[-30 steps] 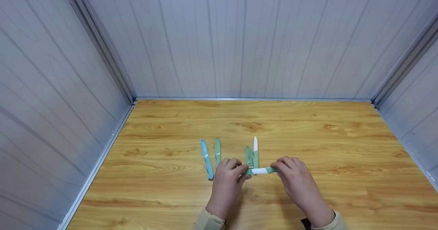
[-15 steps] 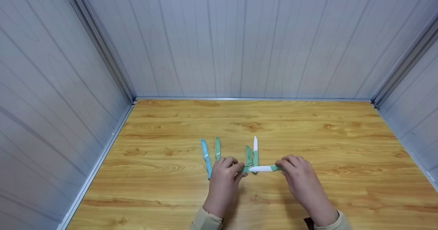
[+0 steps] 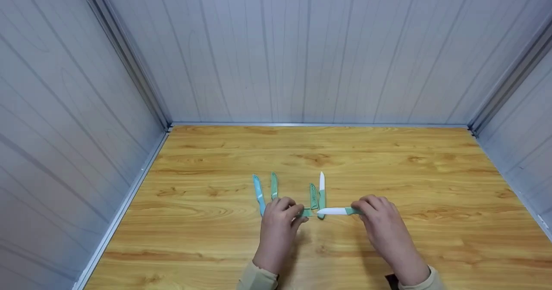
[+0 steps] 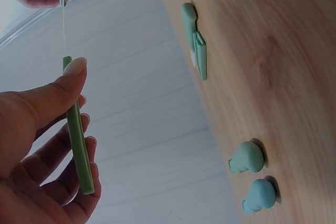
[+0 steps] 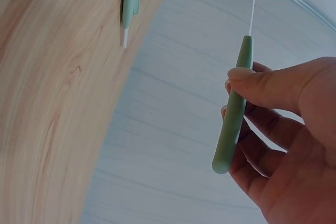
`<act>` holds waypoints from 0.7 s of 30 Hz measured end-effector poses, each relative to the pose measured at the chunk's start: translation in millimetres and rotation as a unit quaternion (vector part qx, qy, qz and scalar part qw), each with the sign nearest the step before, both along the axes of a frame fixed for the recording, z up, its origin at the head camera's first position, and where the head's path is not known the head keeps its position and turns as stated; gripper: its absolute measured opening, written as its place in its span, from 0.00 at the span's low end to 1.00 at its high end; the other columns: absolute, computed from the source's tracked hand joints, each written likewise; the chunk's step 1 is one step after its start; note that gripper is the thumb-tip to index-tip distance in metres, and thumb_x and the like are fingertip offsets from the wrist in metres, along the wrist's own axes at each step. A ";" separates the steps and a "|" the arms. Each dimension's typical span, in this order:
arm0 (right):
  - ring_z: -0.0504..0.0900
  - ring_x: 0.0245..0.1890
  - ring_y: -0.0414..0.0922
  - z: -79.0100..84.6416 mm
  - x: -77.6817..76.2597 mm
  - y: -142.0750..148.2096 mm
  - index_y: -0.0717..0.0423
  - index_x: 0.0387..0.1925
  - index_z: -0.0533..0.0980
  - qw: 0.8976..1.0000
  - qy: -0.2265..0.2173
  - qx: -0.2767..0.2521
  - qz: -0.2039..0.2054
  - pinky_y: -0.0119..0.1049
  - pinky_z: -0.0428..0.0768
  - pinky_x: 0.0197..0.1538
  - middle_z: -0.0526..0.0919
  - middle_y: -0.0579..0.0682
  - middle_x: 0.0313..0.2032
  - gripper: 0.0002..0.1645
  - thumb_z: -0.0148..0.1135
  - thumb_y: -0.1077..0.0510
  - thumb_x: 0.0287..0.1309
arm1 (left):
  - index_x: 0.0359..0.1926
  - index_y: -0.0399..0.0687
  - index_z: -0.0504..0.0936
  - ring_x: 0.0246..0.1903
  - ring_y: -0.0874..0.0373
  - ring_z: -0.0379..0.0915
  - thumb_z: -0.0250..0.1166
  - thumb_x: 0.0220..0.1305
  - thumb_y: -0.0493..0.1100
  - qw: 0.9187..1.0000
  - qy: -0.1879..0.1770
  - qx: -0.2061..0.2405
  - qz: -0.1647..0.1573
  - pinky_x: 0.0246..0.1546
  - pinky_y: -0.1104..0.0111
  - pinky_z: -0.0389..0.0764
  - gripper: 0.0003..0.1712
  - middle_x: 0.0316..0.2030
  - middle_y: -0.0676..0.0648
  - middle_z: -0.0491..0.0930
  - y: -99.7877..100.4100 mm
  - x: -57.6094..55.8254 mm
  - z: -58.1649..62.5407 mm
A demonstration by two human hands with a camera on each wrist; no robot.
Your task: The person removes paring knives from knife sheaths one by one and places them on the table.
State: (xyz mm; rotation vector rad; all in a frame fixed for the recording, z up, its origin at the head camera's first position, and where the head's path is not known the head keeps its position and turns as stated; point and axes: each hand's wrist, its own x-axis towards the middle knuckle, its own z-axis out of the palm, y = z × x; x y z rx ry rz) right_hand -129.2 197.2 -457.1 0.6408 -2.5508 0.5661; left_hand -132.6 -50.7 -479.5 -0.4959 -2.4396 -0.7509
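My right hand (image 3: pixel 385 226) pinches the green handle (image 5: pixel 232 124) of a knife between thumb and fingers. The knife's bare white blade (image 3: pixel 333 211) points left, above the table. My left hand (image 3: pixel 278 229) grips a slim green sheath (image 4: pixel 79 135); its open end faces the blade, and in the head view a small gap separates the two. Just beyond, a green sheath (image 3: pixel 313 196) lies against a second green-handled knife (image 3: pixel 322 195) with its white blade exposed. Left of these lie a green sheathed knife (image 3: pixel 274 184) and a blue sheathed knife (image 3: pixel 258 190), both partly hidden by my left hand.
The wood-grain table (image 3: pixel 207 247) ends at a pale panelled wall (image 3: pixel 284 52) at the back. Similar panels (image 3: pixel 56 108) with metal corner strips stand at both sides. Wood surface extends left and right of the knives.
The knife has come out of the sheath: my right hand has moved right with it, and my left hand slightly left with the sheath. More white blade shows. The things on the table have stayed put.
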 end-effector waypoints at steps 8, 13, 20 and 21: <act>0.76 0.36 0.46 -1.7 -0.4 0.1 0.49 0.37 0.81 1.000 -0.001 0.006 0.000 0.46 0.77 0.39 0.78 0.44 0.37 0.20 0.74 0.71 0.42 | 0.30 0.52 0.86 0.34 0.59 0.69 0.76 0.45 0.46 1.000 -0.003 0.012 -0.003 0.35 0.64 0.73 0.10 0.33 0.54 0.74 -0.2 0.2 -2.0; 0.77 0.37 0.45 -2.2 -0.5 -0.1 0.48 0.37 0.80 1.000 -0.009 0.017 0.001 0.44 0.77 0.39 0.78 0.42 0.38 0.21 0.75 0.69 0.41 | 0.32 0.51 0.85 0.35 0.60 0.68 0.75 0.47 0.43 0.999 -0.031 0.029 -0.017 0.34 0.70 0.75 0.09 0.34 0.55 0.73 -0.1 1.5 -1.3; 0.77 0.38 0.44 -1.4 0.8 -0.2 0.48 0.38 0.80 1.000 -0.014 0.023 -0.003 0.45 0.77 0.40 0.78 0.42 0.38 0.22 0.75 0.69 0.41 | 0.34 0.50 0.85 0.37 0.62 0.67 0.74 0.50 0.43 0.996 -0.070 0.049 -0.025 0.35 0.73 0.76 0.09 0.34 0.56 0.71 0.8 3.4 1.7; 0.76 0.38 0.44 -1.2 1.0 -0.2 0.48 0.38 0.80 1.000 -0.014 0.024 -0.004 0.45 0.77 0.40 0.78 0.42 0.38 0.21 0.75 0.69 0.41 | 0.34 0.51 0.85 0.37 0.62 0.66 0.74 0.50 0.43 0.995 -0.075 0.053 -0.026 0.35 0.73 0.76 0.09 0.34 0.56 0.71 1.0 3.5 2.0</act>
